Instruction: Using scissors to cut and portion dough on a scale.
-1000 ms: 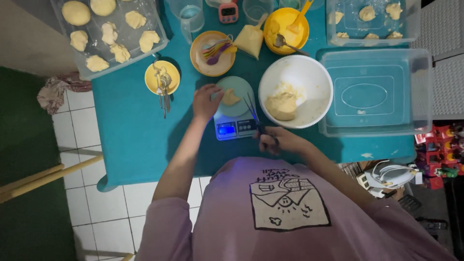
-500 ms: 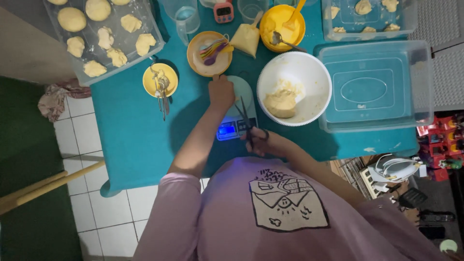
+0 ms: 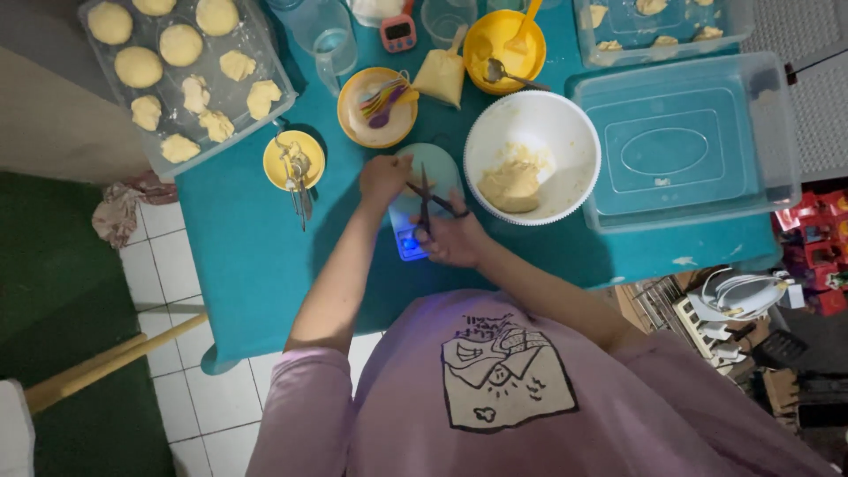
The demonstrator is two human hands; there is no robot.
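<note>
A pair of scissors (image 3: 428,201) was gripped in the right hand (image 3: 457,238), the fingers closed through its handles and the blades pointed toward twelve o'clock over the small kitchen scale (image 3: 422,205). The left hand (image 3: 384,177) was curled at the ten o'clock edge of the scale; whether a piece of dough was pinched in it could not be told. The scale was set near the middle of the teal worktop (image 3: 256,256). Just at three o'clock from it, a white bowl (image 3: 565,124) with a lump of dough (image 3: 511,181) was placed. At nine o'clock, a small yellow saucer (image 3: 276,161) carrying metal utensils was seen, and at eleven o'clock a tray (image 3: 265,62) of shaped dough pieces. A clear lidded tub (image 3: 689,141) was stood farther toward three o'clock, beyond the bowl.
</note>
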